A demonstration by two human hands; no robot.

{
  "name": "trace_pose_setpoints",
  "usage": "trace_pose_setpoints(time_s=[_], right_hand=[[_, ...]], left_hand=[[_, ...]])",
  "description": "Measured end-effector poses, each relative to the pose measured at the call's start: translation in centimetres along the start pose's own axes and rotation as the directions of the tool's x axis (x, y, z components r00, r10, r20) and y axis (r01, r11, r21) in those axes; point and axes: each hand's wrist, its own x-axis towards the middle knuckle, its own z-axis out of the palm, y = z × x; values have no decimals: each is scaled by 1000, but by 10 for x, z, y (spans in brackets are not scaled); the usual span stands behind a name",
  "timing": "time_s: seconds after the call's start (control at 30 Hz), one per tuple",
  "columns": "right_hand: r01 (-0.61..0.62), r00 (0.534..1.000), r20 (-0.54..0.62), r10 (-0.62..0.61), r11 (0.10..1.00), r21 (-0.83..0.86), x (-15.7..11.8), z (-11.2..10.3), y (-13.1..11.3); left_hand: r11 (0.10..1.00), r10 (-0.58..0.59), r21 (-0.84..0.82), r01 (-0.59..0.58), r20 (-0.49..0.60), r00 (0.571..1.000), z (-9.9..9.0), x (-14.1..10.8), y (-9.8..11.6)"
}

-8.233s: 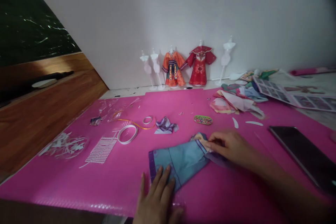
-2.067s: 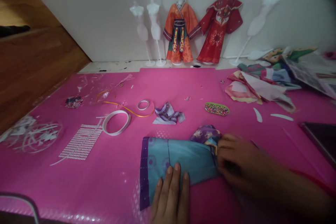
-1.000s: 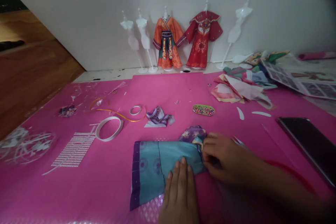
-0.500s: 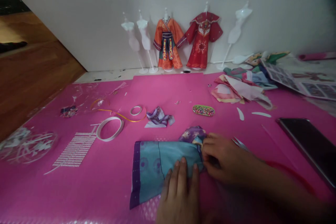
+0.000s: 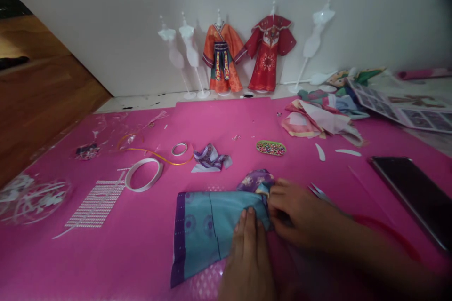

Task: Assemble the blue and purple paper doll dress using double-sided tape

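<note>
- brown wood;
- pink sheet on the counter, white wall behind;
- blue dress on the sheet, stretched sideways, purple hem pointing left;
- left hand flat on the dress;
- right hand pinching the dress's right end.

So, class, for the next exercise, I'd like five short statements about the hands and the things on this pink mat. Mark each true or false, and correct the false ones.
1. The left hand lies flat on the teal garment. True.
2. The right hand is holding the phone. False: it grips the cloth at the garment's right-hand end, and the phone lies on the pink mat.
3. In the picture, the orange robe stands left of the red robe. True.
4. The purple-and-white scrap is in the left hand. False: the scrap lies on the mat, apart from both hands.
5. The teal garment has a purple band at its left end. True.
</note>
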Motion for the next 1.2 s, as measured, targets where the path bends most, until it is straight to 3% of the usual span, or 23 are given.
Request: trace_pose_setpoints(time_s=[0.13,0.3,0.47,0.63,0.8,1.2], right_hand=[[-13,1000,6,13,1000,-12,0,0,0],[-12,1000,-16,12,1000,-8,-1,1,0],[-4,1000,-15,4,1000,-13,-1,2,2],[-25,1000,1,25,999,-23,-1,0,0],[-16,1000,-10,16,1000,-18,-3,-2,-1],[-23,1000,10,24,997,-67,-2,2,3]], left_hand=[[994,107,10,-108,13,994,1,-1,-6],[1000,-4,3,4,70,998,0,0,0],[997,58,-54,-55,62,996,0,2,0],[997,-58,-38,62,100,993,-3,6,3],[999,40,-7,-39,55,998,-1,5,1],[997,-77,-9,77,51,996,-6,12,12]])
